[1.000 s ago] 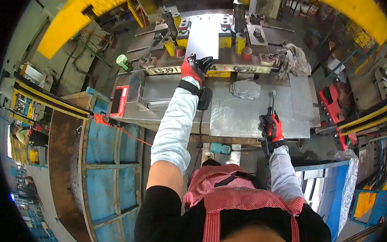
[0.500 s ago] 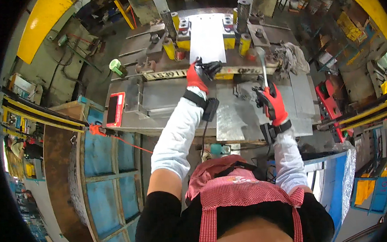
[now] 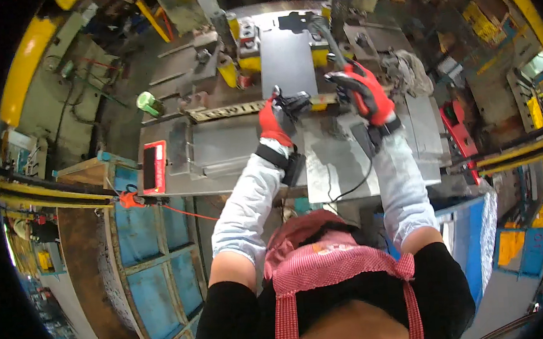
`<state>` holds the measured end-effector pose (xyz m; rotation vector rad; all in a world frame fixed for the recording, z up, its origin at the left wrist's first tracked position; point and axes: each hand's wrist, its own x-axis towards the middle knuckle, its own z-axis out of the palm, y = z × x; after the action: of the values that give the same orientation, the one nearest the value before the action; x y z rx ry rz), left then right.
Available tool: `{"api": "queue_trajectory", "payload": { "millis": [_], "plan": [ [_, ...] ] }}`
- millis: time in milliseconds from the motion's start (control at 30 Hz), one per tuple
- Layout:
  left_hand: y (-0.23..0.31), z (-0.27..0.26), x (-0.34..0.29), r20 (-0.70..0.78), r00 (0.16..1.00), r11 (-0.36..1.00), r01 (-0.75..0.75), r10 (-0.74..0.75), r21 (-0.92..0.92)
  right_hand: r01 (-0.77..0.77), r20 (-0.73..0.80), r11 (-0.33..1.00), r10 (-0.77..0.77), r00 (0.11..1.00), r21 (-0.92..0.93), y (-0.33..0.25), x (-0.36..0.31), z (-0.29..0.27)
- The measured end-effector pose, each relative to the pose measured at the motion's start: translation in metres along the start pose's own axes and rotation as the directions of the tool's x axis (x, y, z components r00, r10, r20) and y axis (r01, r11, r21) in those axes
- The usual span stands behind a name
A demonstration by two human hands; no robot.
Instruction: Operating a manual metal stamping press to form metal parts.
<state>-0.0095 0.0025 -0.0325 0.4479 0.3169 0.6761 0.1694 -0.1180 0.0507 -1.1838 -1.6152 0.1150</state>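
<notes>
My right hand (image 3: 369, 95), in a red and black glove, is closed around a long tool (image 3: 335, 49) with a metal shaft. Its rounded grey end reaches over the far right of a flat metal sheet (image 3: 287, 63). That sheet lies between the posts of a press die. Beside the tool's end is a dark, irregular flat shape (image 3: 293, 23); I cannot tell whether it is a piece or an opening. My left hand (image 3: 278, 119), gloved alike, is at the sheet's near edge, thumb and fingers apart. Whether it touches the sheet is unclear.
Dark posts and yellow blocks (image 3: 227, 73) flank the sheet. A grey rag (image 3: 412, 74) lies to the right, a green-capped container (image 3: 149, 104) to the left. A red-framed dark panel (image 3: 154, 167) sits on the table's left. A loose metal plate (image 3: 340, 171) lies before me.
My right hand has moved forward and left, swinging the tool's end from beside the die over the sheet's far end. The dark shape now shows there. My left hand stays near the sheet's edge.
</notes>
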Motion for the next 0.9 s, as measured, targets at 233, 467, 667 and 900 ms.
{"api": "queue_trajectory", "payload": {
  "millis": [233, 467, 667, 900],
  "plan": [
    [0.009, 0.010, 0.023, -0.001, 0.999, 0.996, 0.037, -0.037, 0.080, -0.735, 0.092, 0.289, 0.898, 0.430, 0.613, -0.072, -0.186, -0.028],
    [0.020, 0.039, 0.067, -0.136, 0.988, 0.996, -0.060, 0.068, 0.059, -0.803, 0.067, 0.160, 0.968, 0.241, 0.575, -0.045, -0.215, -0.005],
    [0.034, 0.032, 0.044, 0.097, 0.995, 0.998, -0.027, 0.021, 0.055, -0.639, -0.038, 0.325, 0.906, 0.421, 0.697, -0.055, -0.228, -0.009],
    [0.012, -0.036, -0.103, -0.234, 0.872, 0.740, -0.191, 0.430, 0.645, -0.666, -0.104, 0.549, 0.805, 0.584, 0.506, -0.038, -0.291, -0.034]
  ]
}}
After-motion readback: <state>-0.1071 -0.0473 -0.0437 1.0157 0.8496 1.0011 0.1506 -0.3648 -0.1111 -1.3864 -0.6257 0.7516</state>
